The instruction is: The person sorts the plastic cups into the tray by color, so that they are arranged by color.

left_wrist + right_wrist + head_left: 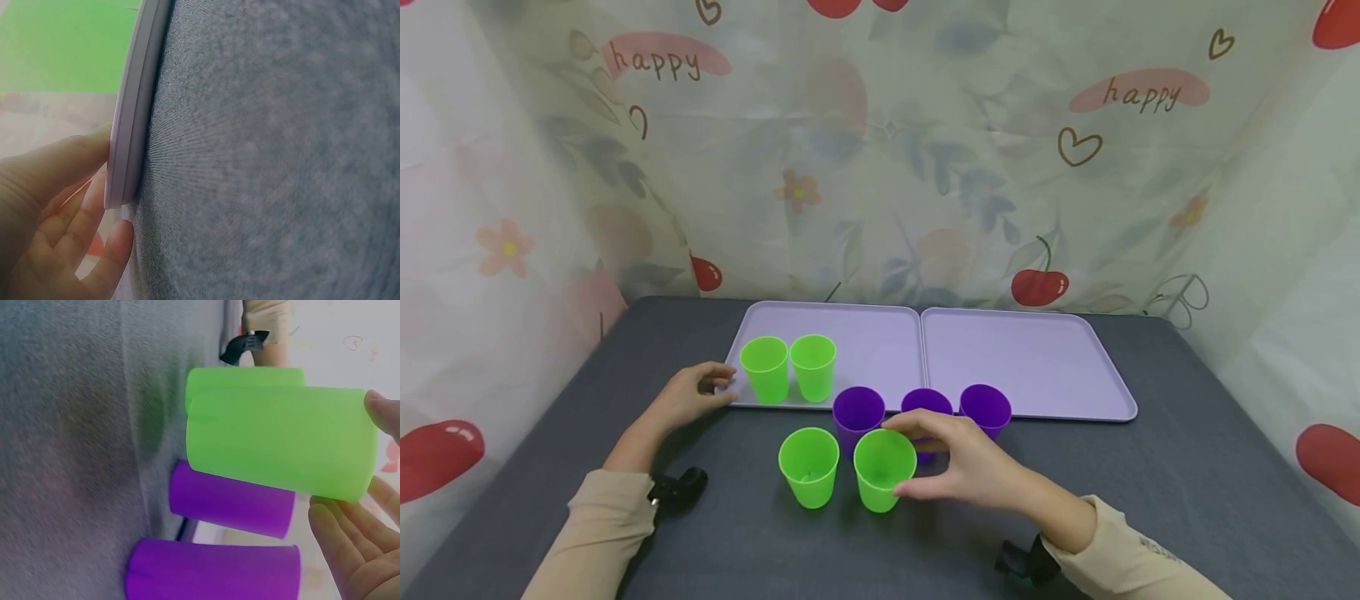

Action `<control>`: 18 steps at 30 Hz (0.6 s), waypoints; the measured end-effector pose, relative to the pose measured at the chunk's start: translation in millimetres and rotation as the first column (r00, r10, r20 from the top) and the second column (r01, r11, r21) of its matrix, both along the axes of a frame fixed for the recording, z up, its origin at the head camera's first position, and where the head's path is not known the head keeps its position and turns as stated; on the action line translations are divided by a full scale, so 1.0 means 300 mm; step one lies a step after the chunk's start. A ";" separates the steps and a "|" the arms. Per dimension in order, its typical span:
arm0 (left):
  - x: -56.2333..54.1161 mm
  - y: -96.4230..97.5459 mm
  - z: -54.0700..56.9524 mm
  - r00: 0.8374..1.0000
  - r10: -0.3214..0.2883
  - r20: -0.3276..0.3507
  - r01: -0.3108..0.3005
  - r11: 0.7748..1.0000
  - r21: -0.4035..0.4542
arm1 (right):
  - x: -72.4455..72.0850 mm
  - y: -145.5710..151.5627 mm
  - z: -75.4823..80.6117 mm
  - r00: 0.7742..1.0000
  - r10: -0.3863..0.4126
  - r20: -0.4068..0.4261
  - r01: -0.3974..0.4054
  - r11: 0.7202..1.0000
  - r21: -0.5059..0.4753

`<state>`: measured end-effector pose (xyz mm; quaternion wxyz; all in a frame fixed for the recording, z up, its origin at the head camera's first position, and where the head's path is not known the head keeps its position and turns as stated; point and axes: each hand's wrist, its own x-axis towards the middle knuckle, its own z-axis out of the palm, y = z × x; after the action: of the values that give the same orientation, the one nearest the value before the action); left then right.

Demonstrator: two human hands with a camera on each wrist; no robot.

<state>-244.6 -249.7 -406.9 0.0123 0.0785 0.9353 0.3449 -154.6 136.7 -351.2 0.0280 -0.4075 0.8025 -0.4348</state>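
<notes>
My right hand holds a bright green cup near its rim, thumb on the near side and fingers on the far side. The cup is upright over the dark cloth. Just left of it stands a second green cup. Behind them, three purple cups, left, middle and right, line the trays' front edge; my right hand partly hides the middle one. At the left end of the left lilac tray, the thumb and fingers of my left hand touch the rim.
Two more green cups, one beside the other, stand upright on the left tray. A matching right tray adjoins it. Both lie on a dark grey tablecloth, with a printed curtain rising behind the table.
</notes>
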 end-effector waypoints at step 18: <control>0.003 0.002 0.005 1.000 0.003 0.022 -0.003 1.000 0.001 | -0.007 0.060 0.085 0.999 -0.031 -0.012 0.031 0.999 -0.031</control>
<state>-243.6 -249.0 -405.2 0.0219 0.0732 0.9349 0.3465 -156.7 154.8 -325.6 0.0100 -0.3980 0.8020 -0.4452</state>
